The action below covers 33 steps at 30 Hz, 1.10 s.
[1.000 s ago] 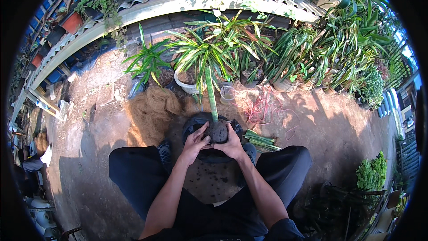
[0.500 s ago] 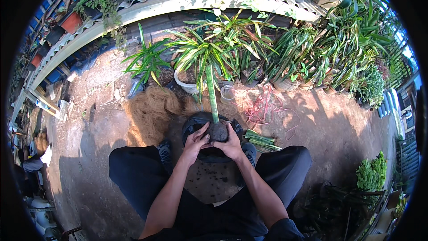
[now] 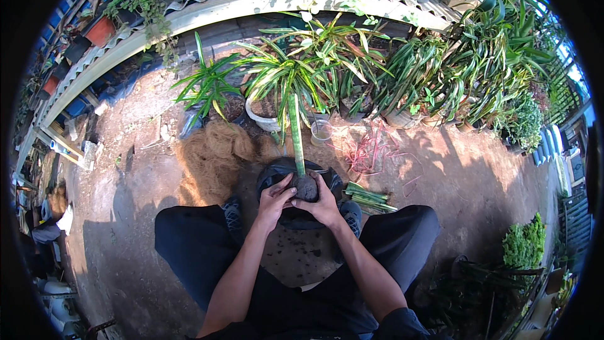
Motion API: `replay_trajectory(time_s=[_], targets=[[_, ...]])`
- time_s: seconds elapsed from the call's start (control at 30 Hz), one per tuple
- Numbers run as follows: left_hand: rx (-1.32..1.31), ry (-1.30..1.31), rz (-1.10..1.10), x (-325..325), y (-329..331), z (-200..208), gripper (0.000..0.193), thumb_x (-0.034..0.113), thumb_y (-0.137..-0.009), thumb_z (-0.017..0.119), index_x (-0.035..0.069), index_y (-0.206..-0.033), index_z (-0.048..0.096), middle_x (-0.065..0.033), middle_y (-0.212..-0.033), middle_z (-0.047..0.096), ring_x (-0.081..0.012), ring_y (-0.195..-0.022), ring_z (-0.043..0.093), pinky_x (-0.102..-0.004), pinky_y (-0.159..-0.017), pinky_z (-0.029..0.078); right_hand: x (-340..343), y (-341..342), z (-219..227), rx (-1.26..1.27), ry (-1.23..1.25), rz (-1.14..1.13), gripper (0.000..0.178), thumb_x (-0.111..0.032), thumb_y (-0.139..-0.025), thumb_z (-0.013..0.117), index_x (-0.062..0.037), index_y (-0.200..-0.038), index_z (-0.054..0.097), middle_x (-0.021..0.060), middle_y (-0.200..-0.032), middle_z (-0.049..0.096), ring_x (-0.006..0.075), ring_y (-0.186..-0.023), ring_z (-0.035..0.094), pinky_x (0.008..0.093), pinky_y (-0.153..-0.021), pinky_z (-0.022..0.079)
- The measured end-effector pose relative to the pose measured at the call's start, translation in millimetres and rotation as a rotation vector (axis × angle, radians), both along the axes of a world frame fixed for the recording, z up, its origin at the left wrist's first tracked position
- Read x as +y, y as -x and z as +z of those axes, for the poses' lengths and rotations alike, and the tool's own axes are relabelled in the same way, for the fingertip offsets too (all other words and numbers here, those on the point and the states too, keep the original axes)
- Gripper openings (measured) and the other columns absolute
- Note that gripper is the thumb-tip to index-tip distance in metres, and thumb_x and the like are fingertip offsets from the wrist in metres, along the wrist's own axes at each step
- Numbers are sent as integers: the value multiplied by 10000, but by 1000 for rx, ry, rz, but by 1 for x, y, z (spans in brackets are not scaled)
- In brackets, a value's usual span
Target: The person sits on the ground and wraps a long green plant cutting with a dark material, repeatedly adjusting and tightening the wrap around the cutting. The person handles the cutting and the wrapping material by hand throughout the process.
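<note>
A dark, rounded ball of soil (image 3: pixel 306 189) is cupped between my two hands, with a long green snake plant leaf (image 3: pixel 297 132) rising out of it, away from me. My left hand (image 3: pixel 276 199) presses round its left side, and my right hand (image 3: pixel 323 201) wraps its right side. Both sets of fingers are closed on the ball. Beneath them is a black plastic bag (image 3: pixel 268 175), its open mouth partly hidden by my hands. Several cut snake plant leaves (image 3: pixel 370 197) lie on the ground just right of the bag.
Brown coconut fibre (image 3: pixel 214 151) is heaped left of the bag. Tangled pink string (image 3: pixel 374 151) lies to the right, near a clear plastic cup (image 3: pixel 321 131). Beyond stand a white pot (image 3: pixel 263 119) and a row of potted leafy plants (image 3: pixel 428 82). Soil crumbs dot the ground between my feet.
The soil ball and its leaf have shifted slightly left, and my right hand has moved a little inward with them. My grip on the ball otherwise looks much the same.
</note>
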<state>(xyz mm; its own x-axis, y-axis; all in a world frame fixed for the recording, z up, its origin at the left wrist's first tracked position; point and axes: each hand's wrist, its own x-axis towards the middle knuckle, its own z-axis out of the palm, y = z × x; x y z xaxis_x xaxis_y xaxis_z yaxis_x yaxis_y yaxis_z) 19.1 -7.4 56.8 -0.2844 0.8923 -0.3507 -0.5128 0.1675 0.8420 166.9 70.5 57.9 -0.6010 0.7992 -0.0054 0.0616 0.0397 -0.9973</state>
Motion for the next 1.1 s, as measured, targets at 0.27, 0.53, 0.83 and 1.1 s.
replay_trajectory(time_s=[0.27,0.53,0.83,1.1], targets=[[-45,-39,8,0,0,-3,509,138,-915,660,47,-1388,497,-99,-1248,620,-150,-970,662,-294,-804,571,5,-3,-2,177,240,80,660,-77,-885,650,32,-1450,327,131,-1380,475,186,-1271,444,322,-1097,327],[-28,-13,43,0,1,-2,480,178,-917,666,60,-1361,531,-91,-1155,664,-153,-874,690,-289,-741,588,4,-3,-1,155,210,113,683,-51,-879,673,26,-1463,329,117,-1418,455,180,-1282,443,320,-1092,344],[-39,-50,33,-2,3,-5,438,209,-950,626,78,-1359,538,-72,-1160,663,-150,-925,679,-312,-782,581,5,-1,2,225,347,55,588,-90,-930,630,8,-1450,373,91,-1384,497,161,-1244,480,306,-1065,378],[58,-47,63,2,-3,-4,487,270,-967,596,107,-1411,478,-42,-1258,622,-153,-1056,631,-369,-855,541,3,1,-1,362,499,-18,452,-209,-1027,446,-12,-1431,401,91,-1373,495,189,-1249,488,332,-1061,389]])
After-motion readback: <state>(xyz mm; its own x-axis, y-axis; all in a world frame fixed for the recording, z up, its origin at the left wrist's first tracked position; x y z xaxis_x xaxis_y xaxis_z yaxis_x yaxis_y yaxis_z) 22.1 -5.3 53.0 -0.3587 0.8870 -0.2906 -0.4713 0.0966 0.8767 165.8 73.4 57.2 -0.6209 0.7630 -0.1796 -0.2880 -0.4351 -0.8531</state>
